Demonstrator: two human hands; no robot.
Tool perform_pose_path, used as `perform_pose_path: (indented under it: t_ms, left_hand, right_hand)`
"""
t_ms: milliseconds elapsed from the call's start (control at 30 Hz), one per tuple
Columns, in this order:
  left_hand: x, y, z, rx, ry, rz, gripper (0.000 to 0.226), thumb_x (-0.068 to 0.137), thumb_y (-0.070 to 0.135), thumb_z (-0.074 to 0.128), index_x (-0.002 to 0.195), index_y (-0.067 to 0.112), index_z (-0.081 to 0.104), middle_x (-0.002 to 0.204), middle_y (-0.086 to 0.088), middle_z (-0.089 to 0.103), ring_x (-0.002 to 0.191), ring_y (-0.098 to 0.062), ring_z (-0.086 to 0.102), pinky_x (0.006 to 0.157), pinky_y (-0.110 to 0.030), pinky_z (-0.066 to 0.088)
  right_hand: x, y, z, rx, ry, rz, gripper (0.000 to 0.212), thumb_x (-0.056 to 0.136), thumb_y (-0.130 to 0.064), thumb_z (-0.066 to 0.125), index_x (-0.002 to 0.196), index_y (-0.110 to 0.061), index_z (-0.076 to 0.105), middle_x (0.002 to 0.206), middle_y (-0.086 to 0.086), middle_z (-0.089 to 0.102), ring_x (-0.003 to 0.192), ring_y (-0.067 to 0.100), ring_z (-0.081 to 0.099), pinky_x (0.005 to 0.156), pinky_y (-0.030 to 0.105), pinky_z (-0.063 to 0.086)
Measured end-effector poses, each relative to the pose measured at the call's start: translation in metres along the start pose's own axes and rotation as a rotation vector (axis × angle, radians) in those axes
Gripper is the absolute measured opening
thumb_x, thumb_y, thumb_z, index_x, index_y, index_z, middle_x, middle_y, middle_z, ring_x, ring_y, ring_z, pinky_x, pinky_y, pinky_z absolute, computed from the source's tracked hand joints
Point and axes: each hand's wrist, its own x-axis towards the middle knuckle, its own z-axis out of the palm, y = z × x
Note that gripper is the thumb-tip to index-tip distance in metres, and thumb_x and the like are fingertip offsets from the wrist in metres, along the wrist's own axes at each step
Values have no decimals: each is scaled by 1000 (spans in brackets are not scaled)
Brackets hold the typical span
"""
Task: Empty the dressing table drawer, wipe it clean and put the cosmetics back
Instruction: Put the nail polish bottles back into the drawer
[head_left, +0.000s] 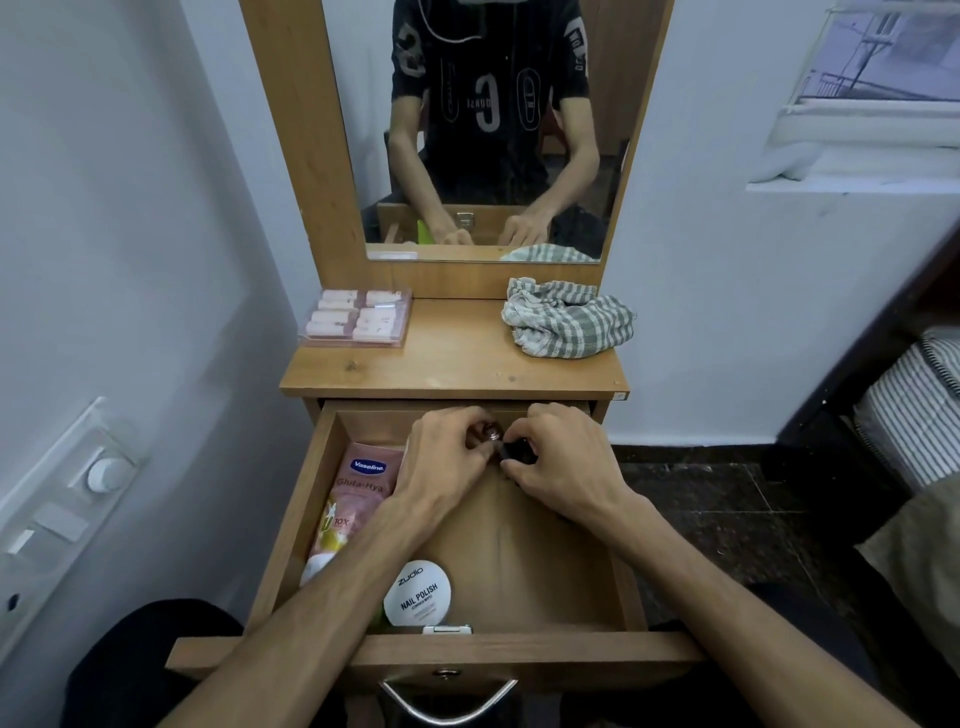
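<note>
My left hand (447, 457) and right hand (558, 460) pinched small bottles (491, 432) at drawer (291, 519) back. Emptying or refilling unclear; next, firm grip.

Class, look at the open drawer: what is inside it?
Inside the drawer: a pink lotion tube along its left side, a round white tub near the front, and small bottles held by both hands at the back. The forearms hide part of the floor.

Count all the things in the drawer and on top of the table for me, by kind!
Lotion tube: 1
Round nail polish wipes tub: 1
Small bottles in the hands: 2
Clear box of small tubes: 1
Checked cloth: 1
Total: 6
</note>
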Motion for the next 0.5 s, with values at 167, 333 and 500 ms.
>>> perform_pose_path:
  t_ms: [167, 333, 500]
  left_hand:
    - [-2, -1, 1, -128, -18, -41, 36, 70, 15, 71, 104, 27, 77, 87, 11, 78, 79, 2, 72, 82, -26, 60]
    - [-3, -1, 3, -217, -58, -79, 46, 69, 4, 61, 108, 22, 77, 91, 7, 79, 82, 2, 73, 86, -27, 61]
    - [-2, 2, 1, -337, -39, -156, 44, 69, -5, 56, 100, 17, 79, 85, 6, 78, 78, 0, 74, 83, -29, 63]
  right_hand:
    - [4, -2, 1, -50, 5, 6, 26, 88, -39, 73, 108, -24, 79, 98, -3, 70, 98, 20, 62, 76, 29, 35]
    - [6, -1, 3, -80, 14, 42, 25, 86, -39, 74, 104, -24, 80, 97, -3, 70, 96, 21, 62, 75, 30, 36]
    - [5, 0, 5, -88, 21, 60, 29, 84, -41, 77, 108, -25, 79, 97, -4, 70, 95, 20, 63, 74, 28, 33]
